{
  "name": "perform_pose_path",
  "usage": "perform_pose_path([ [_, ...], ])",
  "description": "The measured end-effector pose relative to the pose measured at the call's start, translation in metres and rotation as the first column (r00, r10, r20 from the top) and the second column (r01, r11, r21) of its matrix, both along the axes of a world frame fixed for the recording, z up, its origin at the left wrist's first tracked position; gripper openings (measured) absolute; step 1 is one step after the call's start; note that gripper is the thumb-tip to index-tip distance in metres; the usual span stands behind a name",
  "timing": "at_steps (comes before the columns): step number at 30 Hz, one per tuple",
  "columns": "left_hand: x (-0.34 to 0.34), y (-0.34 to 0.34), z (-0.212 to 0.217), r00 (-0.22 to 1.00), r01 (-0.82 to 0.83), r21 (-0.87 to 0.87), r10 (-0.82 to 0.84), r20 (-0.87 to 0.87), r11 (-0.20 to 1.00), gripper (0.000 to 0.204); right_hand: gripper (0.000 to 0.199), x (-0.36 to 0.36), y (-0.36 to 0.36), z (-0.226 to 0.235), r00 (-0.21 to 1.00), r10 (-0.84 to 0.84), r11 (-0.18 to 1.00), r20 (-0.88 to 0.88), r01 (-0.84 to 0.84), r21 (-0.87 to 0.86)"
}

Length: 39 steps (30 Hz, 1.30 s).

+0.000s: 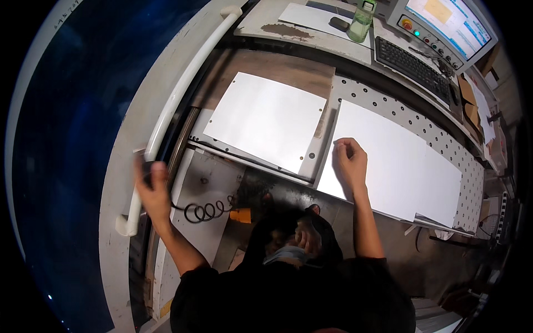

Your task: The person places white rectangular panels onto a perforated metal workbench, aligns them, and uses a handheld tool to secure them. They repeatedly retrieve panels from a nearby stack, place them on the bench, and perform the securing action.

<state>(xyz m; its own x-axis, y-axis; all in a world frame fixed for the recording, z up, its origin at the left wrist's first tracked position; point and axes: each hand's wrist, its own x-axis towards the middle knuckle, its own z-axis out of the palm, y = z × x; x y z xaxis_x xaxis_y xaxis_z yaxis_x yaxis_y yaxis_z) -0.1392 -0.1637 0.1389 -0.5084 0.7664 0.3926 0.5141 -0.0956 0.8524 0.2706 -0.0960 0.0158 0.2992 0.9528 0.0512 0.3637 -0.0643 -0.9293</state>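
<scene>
My left hand is beside the long white tubular handle on the left. It is slightly blurred, with thumb and fingers curled round a small black object whose kind I cannot make out. A black coiled cord hangs just right of that wrist. My right hand rests over the left part of a stack of large white sheets, its fingertips pinched together at the left edge. Whatever may be between them is hidden. One white sheet lies apart on the machine bed to the left.
A perforated grey table is under the stack. Behind it, a ledge carries a keyboard, a green-tinted bottle, a dark mouse-like object and a monitor with buttons. An orange block is below the bed.
</scene>
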Motion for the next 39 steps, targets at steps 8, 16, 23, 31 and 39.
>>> perform_pose_path([
  [8, -0.043, -0.021, -0.025, 0.771, -0.551, 0.019, 0.518, -0.372, 0.834, 0.065, 0.04, -0.099, -0.061, 0.012, 0.878, 0.463, 0.885, 0.126, -0.449, -0.121],
  [16, 0.016, -0.015, -0.038, 0.842, 0.102, 0.625, 0.268, -0.469, 0.774, 0.056, 0.09, -0.119, -0.069, -0.055, 0.836, 0.435, 0.888, 0.334, -0.335, -0.315],
  [23, -0.005, 0.167, -0.213, 0.634, 0.039, -0.215, -0.191, -0.75, 0.976, 0.075, 0.092, -0.135, -0.067, -0.071, 0.876, 0.31, 0.93, 0.37, -0.198, -0.31],
  [31, 0.011, 0.21, -0.212, 0.752, -0.038, -0.525, -0.322, -0.575, 0.85, 0.059, 0.079, -0.145, -0.065, -0.077, 0.974, 0.054, 0.974, 0.221, -0.003, -0.226],
  [39, -0.091, 0.253, -0.212, 0.933, 0.316, -0.531, -0.36, 0.023, 0.786, 0.063, 0.072, -0.114, -0.068, 0.004, 0.583, 0.056, 0.998, -0.81, -0.054, 0.031],
])
